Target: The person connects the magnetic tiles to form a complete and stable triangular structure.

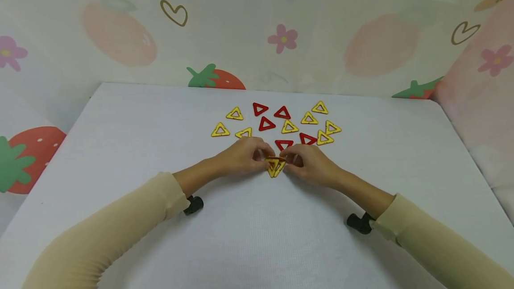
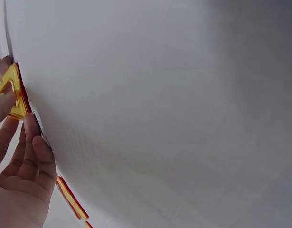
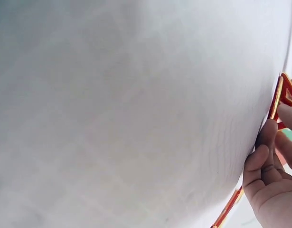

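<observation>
At the middle of the white table, both hands hold a small cluster of yellow and red triangular magnetic tiles [image 1: 274, 172]. My left hand [image 1: 246, 157] pinches it from the left with thumb and fingers. From the right, my right hand [image 1: 313, 165] grips the other side. A yellow tile [image 2: 14, 76] with a red one against it tilts between the fingers in the left wrist view. The right wrist view catches a red frame [image 3: 284, 80] and a yellow edge by the right fingertips. How the tiles join is partly hidden by the fingers.
Beyond the hands lie several loose tiles, among them a yellow triangle [image 1: 220, 130], a red triangle [image 1: 260, 109] and another yellow triangle [image 1: 320, 107]. One red triangle [image 1: 283, 144] lies just past the fingertips. A patterned curtain [image 1: 249, 21] hangs behind the table [image 1: 257, 235].
</observation>
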Tool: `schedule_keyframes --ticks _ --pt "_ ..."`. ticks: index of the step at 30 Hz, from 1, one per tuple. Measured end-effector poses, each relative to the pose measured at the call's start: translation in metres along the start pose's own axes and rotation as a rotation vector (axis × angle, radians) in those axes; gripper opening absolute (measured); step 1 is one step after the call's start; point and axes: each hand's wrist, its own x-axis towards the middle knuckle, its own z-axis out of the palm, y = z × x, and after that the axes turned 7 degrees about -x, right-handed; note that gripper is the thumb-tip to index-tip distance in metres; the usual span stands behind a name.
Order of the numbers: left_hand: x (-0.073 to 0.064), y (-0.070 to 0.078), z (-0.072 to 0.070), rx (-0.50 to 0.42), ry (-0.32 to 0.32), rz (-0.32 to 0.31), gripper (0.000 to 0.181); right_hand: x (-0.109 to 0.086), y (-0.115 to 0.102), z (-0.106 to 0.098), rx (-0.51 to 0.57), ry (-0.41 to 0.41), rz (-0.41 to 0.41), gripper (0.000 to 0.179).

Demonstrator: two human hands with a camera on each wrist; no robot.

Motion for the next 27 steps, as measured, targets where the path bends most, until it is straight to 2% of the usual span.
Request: schedule_keyframes --ticks 7,13,22,27 --pt "-0.001 0.002 -0.002 0.008 -0.026 -0.034 0.017 -0.003 0.001 0.000 0.010 0.007 -0.011 0.041" --pt "-0.002 0.000 -0.003 0.014 -0.025 -0.027 0.013 -0.004 0.002 -0.002 0.013 -0.007 -0.004 0.043" --pt "-0.006 -0.004 -0.006 0.013 0.001 -0.026 0.011 0.004 0.010 -0.010 -0.034 0.088 0.015 0.046" --pt "-0.009 -0.006 -0.010 0.015 0.024 -0.046 0.011 0.011 0.014 -0.015 -0.048 0.101 0.015 0.052"
